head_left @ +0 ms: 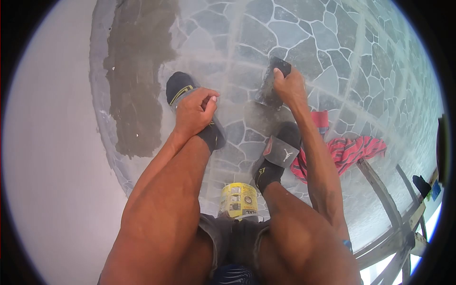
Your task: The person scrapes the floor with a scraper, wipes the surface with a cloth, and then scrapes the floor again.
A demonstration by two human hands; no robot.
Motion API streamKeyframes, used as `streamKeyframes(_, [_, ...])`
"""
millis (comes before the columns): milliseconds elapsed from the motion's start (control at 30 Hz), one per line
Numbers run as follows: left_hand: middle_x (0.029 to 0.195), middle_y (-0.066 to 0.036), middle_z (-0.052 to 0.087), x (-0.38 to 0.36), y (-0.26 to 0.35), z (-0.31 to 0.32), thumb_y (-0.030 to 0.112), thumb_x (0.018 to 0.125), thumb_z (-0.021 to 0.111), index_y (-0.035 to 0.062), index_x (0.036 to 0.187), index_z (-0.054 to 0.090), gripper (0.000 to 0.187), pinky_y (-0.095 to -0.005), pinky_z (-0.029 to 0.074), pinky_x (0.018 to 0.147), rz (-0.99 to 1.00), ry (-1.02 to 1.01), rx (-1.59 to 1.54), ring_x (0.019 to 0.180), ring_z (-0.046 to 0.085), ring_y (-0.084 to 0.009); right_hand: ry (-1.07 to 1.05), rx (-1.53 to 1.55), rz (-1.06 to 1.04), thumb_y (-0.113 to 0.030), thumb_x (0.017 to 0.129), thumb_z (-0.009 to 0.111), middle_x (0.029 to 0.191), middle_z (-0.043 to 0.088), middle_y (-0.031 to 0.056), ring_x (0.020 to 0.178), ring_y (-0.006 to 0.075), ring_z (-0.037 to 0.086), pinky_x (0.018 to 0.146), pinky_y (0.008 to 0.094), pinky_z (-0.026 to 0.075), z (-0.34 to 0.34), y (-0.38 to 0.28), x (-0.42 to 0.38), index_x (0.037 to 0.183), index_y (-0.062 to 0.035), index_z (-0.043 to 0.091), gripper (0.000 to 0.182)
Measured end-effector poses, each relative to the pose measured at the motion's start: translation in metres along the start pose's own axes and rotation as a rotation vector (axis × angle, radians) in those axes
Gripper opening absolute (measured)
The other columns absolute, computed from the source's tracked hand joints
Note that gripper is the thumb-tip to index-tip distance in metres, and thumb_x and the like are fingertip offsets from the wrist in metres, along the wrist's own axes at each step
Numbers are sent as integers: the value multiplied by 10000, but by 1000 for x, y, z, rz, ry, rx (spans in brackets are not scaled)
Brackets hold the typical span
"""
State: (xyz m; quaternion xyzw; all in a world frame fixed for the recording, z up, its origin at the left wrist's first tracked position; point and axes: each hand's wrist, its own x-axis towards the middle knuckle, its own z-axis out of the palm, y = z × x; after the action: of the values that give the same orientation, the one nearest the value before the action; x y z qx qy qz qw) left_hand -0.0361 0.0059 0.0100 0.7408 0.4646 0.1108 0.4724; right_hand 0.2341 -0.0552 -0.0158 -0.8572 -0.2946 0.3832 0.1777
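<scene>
Up ahead, lots of bare floor (332, 42) lies past the feet. Right hand (289, 88) grips the pad (271, 85), pressing it down. Left hand (194, 113) is curled, empty, over a foot (183, 85).

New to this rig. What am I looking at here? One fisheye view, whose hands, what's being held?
There is no machine: a person wears one camera on the head, looking down at their own squatting legs and bare hands. The right hand presses a dark float or sponge against the stone-patterned floor. The left hand rests on the left foot's black sock, holding nothing visible. A yellow can stands between the feet, a red striped cloth lies at right, and a wet grey patch at left.
</scene>
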Motion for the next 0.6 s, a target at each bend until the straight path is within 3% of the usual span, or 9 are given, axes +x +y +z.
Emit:
streamKeyframes(200, [783,-52,681,0,2,1,72,883,651,73,955,718,98,-288,504,592,-32,40,-56,623,642,-159,-35,-49,-72,-299,925,615,1168,678,293,1137,448,635,986,495,487,-11,18,8,1263,34,625,475])
streamKeyframes(300, [793,-54,682,-1,3,2,71,879,654,74,955,718,100,-288,507,593,-47,35,-63,620,642,-160,-182,35,25,-317,921,621,1177,674,292,1145,441,632,985,495,488,-21,22,6,1250,31,632,479])
streamKeyframes(433, [786,-51,681,1,0,0,76,880,655,80,956,719,99,-288,506,592,1,32,-14,620,642,-160,-46,-65,-40,-326,922,619,1161,678,290,1129,438,639,972,490,493,-11,-3,11,1228,32,639,472])
streamKeyframes(600, [790,-51,682,0,-4,3,77,884,652,81,954,716,95,-289,507,594,1,48,-8,619,643,-159,-31,51,-68,-315,937,584,1205,676,262,1171,431,625,1008,477,475,-3,21,-19,1303,-42,627,458])
